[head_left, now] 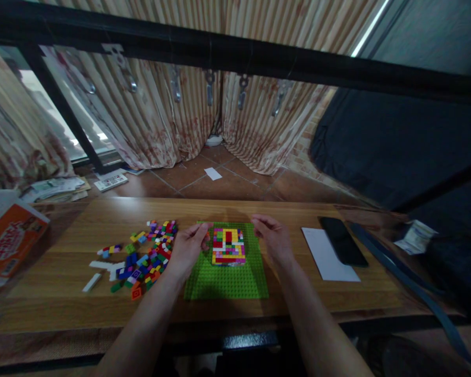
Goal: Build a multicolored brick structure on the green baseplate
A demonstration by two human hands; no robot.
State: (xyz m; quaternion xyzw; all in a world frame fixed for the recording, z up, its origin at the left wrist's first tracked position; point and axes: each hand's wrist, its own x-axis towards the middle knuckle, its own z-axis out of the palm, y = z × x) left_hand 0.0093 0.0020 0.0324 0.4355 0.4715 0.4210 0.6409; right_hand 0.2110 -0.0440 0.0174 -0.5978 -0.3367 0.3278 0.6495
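A green baseplate (pixel 226 285) lies on the table in front of me. On it stands a square block build (pixel 228 246) of yellow, red, white, pink and other small bricks. My left hand (pixel 186 248) is over the plate's left edge, beside the build, its fingers closed in a pinch. A small reddish spot shows at those fingertips, too unclear to name. Above the plate's right edge, my right hand (pixel 273 238) has its fingers curled together; whether anything is in them is hidden. Loose toy bricks (pixel 143 262) in many colours lie to the left of my left hand.
Right of the plate, a black phone (pixel 343 242) rests partly on a white sheet (pixel 322 256). A grey-blue strap (pixel 400 272) lies past it. An orange and white box (pixel 13 235) stands at the far left. A dark bar (pixel 235 44) with metal clips crosses above the wooden table (pixel 282 298).
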